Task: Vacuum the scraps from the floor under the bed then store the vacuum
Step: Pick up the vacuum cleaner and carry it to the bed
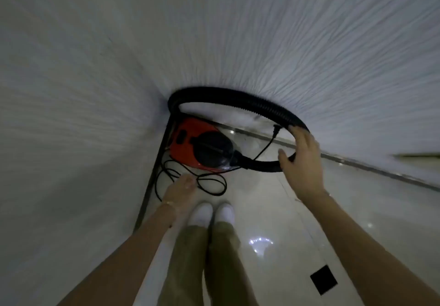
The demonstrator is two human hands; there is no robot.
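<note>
Right hand [302, 162] was curled round hose [238, 102], left hand [181, 189] at cord [224, 186], grip unclear; storing was judged begun, cord-gathering next.

Glossy tiled floor [297, 210], ribbed hose [238, 104], glossy plastic vacuum [188, 134].

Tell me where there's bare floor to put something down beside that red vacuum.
Bare glossy tile floor lies right of the white shoes, between the black ribbed hose and the small black square. The corner is crowded: red canister vacuum, looped hose and tangled black power cord.
</note>
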